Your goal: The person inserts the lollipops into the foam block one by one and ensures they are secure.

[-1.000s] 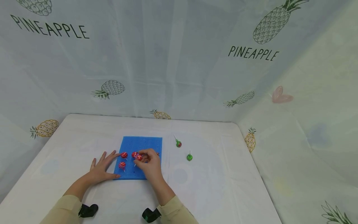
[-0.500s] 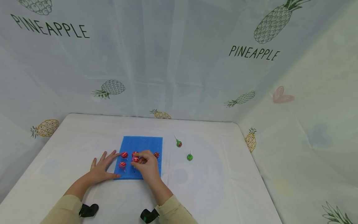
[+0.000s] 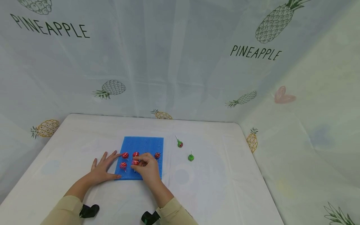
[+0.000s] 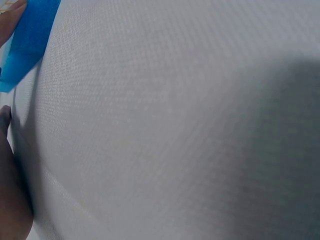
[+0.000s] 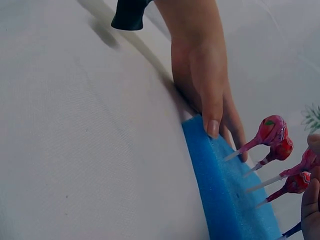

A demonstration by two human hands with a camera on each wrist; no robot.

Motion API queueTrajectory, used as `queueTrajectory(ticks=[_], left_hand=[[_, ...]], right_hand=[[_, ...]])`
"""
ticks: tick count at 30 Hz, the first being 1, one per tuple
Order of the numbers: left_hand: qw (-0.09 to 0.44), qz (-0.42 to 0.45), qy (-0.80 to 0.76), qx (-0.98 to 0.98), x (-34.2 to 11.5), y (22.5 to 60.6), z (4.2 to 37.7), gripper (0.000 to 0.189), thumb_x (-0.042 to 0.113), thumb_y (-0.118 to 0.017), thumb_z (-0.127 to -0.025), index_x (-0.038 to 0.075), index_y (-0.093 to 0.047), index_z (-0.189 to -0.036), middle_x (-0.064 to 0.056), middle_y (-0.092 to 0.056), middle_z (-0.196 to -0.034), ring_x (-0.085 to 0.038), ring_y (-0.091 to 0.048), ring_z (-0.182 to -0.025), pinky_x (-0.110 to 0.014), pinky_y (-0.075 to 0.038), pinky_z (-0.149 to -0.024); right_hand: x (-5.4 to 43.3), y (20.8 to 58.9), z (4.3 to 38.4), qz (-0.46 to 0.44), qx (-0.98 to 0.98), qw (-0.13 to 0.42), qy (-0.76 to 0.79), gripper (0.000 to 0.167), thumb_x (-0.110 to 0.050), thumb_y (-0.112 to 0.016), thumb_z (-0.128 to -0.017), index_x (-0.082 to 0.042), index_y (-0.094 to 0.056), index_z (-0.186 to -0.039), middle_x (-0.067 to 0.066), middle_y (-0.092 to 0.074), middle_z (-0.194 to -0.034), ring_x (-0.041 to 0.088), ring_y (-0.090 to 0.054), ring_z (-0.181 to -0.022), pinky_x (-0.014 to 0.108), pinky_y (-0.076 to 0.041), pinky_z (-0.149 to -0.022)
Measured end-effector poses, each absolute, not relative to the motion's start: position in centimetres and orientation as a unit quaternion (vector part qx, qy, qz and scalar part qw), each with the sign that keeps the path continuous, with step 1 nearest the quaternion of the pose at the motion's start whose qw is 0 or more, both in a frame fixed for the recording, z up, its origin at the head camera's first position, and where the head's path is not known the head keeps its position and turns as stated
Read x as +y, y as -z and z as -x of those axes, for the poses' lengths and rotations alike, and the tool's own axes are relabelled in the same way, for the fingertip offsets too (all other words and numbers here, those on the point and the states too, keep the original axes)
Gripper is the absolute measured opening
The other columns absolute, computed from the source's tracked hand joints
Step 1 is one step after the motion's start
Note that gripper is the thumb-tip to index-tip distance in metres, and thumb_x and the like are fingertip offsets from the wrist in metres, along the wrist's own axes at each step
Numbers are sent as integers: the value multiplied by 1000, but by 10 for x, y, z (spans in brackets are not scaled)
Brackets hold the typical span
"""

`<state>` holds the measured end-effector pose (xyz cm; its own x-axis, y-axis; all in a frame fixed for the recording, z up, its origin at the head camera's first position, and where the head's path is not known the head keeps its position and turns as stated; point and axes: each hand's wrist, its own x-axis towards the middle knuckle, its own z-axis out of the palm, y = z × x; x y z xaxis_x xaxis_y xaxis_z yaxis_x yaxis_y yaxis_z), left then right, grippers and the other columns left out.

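Note:
In the head view, my right hand [image 3: 149, 167] pinches a red-wrapped lollipop [image 3: 135, 162] over the blue foam block [image 3: 143, 142]. The right wrist view shows its white stick [image 5: 265, 183] reaching down to the foam; whether its tip is in a hole I cannot tell. My left hand [image 3: 99, 172] lies with spread fingers at the block's left side, thumb on the near corner. Two red lollipops [image 3: 125, 155] stand in the block by the left fingers. Another red lollipop [image 3: 136, 154] stands just behind the held one, and a darker lollipop [image 3: 157, 155] stands near the right edge.
Two green-wrapped lollipops [image 3: 180, 144] lie on the white-covered table [image 3: 213, 187] to the right of the block. Behind and to the right hangs a pale cloth [image 3: 180, 62] printed with pineapples. Black wrist devices [image 3: 89, 211] sit at both sleeves.
My right hand has carried the red lollipop slightly left and nearer to me, below the other red one. The darker lollipop at the right has come into full view. My left hand stays put.

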<state>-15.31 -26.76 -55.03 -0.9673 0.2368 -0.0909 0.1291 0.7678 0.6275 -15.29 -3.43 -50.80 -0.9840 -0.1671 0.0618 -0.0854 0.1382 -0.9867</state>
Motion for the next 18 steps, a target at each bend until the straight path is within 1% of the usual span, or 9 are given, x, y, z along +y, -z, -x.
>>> queueTrajectory(ticks=[9, 18], left_hand=[[83, -97, -326, 937, -268, 550, 153, 95, 49, -82, -69, 15, -38, -145, -28, -20, -155, -57, 3, -139, -75, 16, -99], [81, -98, -324, 937, -268, 551, 153, 95, 49, -82, -69, 15, -38, -145, -28, -20, -155, -57, 3, -139, -75, 16, -99]], right_hand=[[-35, 512, 154, 96, 752, 27, 651, 23, -2, -82, -76, -5, -78, -98, -8, -57, -85, 2, -52, -68, 15, -46, -57], [-36, 512, 153, 90, 753, 30, 651, 22, -2, -82, -77, -5, -78, -98, -10, -56, -85, 3, -51, -67, 15, -45, -57]])
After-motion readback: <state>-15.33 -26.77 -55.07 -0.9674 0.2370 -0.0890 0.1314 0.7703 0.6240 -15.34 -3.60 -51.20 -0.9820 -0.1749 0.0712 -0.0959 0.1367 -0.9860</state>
